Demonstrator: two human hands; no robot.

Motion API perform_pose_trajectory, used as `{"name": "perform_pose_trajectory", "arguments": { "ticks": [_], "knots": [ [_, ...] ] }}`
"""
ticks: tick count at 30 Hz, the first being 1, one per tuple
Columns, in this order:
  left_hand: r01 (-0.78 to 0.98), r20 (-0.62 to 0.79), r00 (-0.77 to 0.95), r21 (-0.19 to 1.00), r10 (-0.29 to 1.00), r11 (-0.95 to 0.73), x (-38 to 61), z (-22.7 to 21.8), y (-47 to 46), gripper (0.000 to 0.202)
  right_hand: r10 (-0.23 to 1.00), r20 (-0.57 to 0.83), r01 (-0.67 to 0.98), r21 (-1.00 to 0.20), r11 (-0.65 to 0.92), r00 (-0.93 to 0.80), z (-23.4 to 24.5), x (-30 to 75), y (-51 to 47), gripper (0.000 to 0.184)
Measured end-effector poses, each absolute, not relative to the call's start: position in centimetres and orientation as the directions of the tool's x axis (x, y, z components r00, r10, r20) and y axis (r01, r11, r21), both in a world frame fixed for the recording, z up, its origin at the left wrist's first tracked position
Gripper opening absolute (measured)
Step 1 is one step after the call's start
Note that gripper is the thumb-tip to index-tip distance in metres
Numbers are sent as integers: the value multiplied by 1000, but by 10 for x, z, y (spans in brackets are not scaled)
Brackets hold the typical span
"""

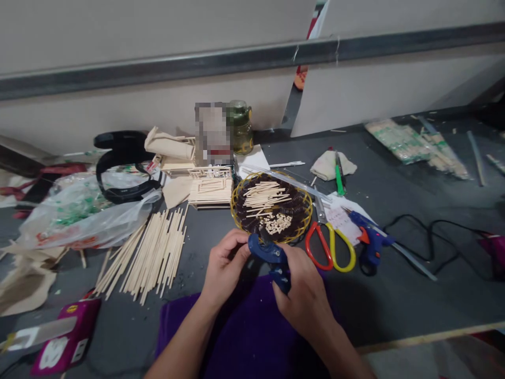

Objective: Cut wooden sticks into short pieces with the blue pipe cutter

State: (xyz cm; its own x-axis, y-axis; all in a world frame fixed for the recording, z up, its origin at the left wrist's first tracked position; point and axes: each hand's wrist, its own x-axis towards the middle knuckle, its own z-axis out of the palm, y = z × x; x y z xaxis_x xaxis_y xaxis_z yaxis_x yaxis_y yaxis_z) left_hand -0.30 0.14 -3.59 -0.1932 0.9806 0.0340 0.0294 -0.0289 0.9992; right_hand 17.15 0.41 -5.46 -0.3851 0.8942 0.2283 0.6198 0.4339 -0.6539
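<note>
My right hand (305, 287) is wrapped round a blue cutter-like hand tool (268, 252) with a dark upper part and small screws. My left hand (226, 266) is closed in a pinch at the tool's left end; whatever lies between its fingertips is too small or hidden to make out. Just beyond the tool stands a round dark basket (302, 181) with a yellow woven rim. In it lie a pile of short wooden sticks (266, 197) and a heap of tiny cut pieces (278, 223). Beneath my hands is a purple cloth (244, 326).
Long wooden sticks (155, 252) lie to the left, near plastic bags (87, 216) and a small stick-built model (211, 192). Red-and-yellow scissors (319, 247) and a blue glue gun (371, 242) with its cord lie right. Behind are a jar (240, 129) and a green-handled knife (339, 176).
</note>
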Motion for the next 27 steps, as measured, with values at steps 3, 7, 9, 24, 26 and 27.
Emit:
{"name": "perform_pose_trajectory", "arguments": {
  "ticks": [3, 7, 9, 24, 26, 27],
  "knots": [
    [-157, -74, -275, 987, 959, 31, -3, -39, 0, 14, 926, 167, 522, -786, 332, -339, -46, 174, 3, 40],
    [-434, -217, -274, 897, 937, 81, 0, -38, 0, 20, 944, 23, 285, -951, 123, -330, -34, 170, 3, 16],
    [-521, -236, -222, 849, 946, 90, 4, -36, 1, 21, 950, 18, 176, -981, 77, -311, -32, 165, 4, 16],
    [206, 214, -162, 962, 963, -179, 1, -33, -2, 5, 970, 204, 210, -951, 228, -130, -25, 163, 17, 14],
    [512, 435, 2, 773, 900, -375, -2, -34, -3, 11, 965, 225, 256, -933, 254, -136, -26, 164, 18, 14],
    [580, 487, 85, 685, 869, -441, -3, -35, -3, 14, 963, 231, 272, -926, 261, -137, -26, 164, 19, 14]
  ]
}}
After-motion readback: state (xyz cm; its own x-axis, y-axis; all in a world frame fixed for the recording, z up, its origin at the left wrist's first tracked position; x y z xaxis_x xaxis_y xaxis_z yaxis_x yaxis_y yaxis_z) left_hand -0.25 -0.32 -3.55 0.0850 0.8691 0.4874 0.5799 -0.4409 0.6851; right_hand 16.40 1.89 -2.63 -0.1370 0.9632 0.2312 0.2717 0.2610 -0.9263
